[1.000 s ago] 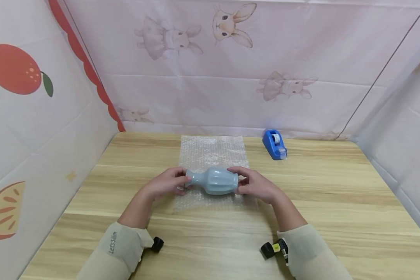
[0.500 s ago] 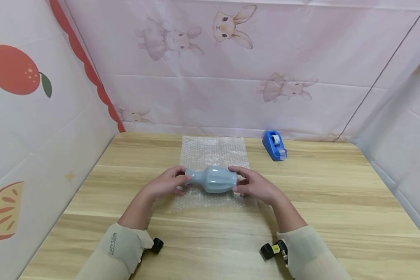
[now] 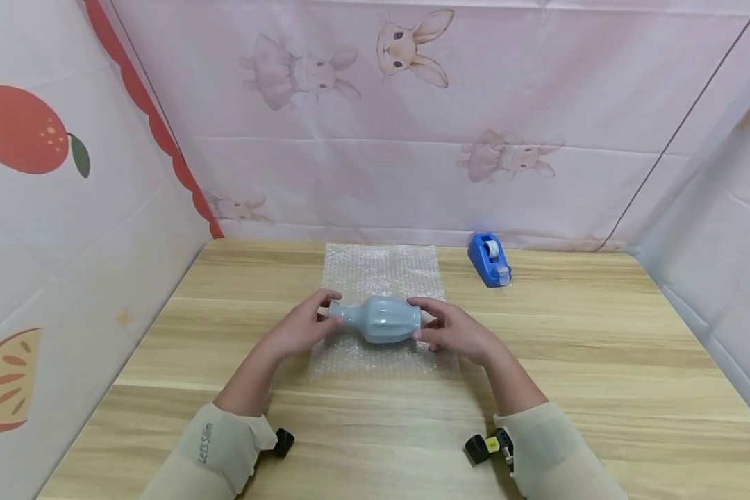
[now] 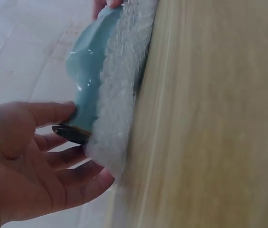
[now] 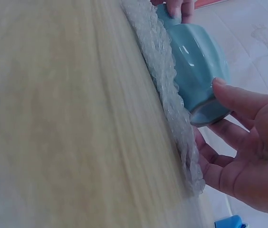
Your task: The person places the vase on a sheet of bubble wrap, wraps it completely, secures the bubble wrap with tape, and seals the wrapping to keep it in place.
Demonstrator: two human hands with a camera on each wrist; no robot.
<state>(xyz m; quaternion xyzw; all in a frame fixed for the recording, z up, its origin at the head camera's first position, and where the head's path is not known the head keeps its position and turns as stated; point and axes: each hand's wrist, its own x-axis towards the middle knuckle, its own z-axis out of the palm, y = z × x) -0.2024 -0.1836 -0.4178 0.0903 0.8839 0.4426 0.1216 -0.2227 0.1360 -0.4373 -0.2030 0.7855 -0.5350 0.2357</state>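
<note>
A glossy pale blue vase [image 3: 390, 321] lies on its side on a sheet of bubble wrap [image 3: 381, 271], mouth to the left and base to the right. My left hand [image 3: 300, 326] holds the mouth end: the thumb lies on the neck beside the dark rim, with fingers around the far side, as the left wrist view shows. At the other end, my right hand [image 3: 455, 332] grips the base, thumb on the lower body [image 5: 198, 66] and fingers behind and beneath it. Parts of the right fingers are hidden behind the base.
A blue tape dispenser [image 3: 490, 260] stands at the back of the wooden table [image 3: 600, 361], right of the bubble wrap. Printed cloth walls [image 3: 375, 180] close off the back and both sides. Black wrist cameras [image 3: 477, 450] sit under the sleeves.
The vase has shifted very slightly left. My left hand has changed its hold at the mouth, its fingers spreading farther back past the rim. My right hand keeps its place at the base.
</note>
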